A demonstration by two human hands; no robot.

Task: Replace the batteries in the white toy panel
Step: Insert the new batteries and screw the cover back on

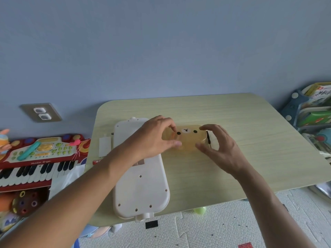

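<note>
A: Where's the white toy panel (141,187)?

B: It lies face down on the pale wooden table (250,140), toward its left half, one short end reaching the near edge. Small screw holes dot its back, and the left forearm crosses over its middle.

A: And the hands?

B: Both are on a translucent amber box (186,138) with a bear face printed on its lid. It sits on the table just right of the panel. The left hand (154,138) pinches the box's left end, thumb at the near side and fingers curled over the top. The right hand (220,145) has thumb and fingertips touching the right end, fingers spread rather than clenched.

A: What's in the box?

B: Hard to say; the plastic is cloudy and the picture soft, so I can't make out any contents. The lid looks seated on it.

A: Anything else nearby?

B: A small white rectangular piece (104,146) lies on the table just left of the panel. A thin black stick-like object (208,137) lies just beside the box's right end, partly behind the right fingers. A red toy keyboard (39,161) sits off the table at left.
</note>
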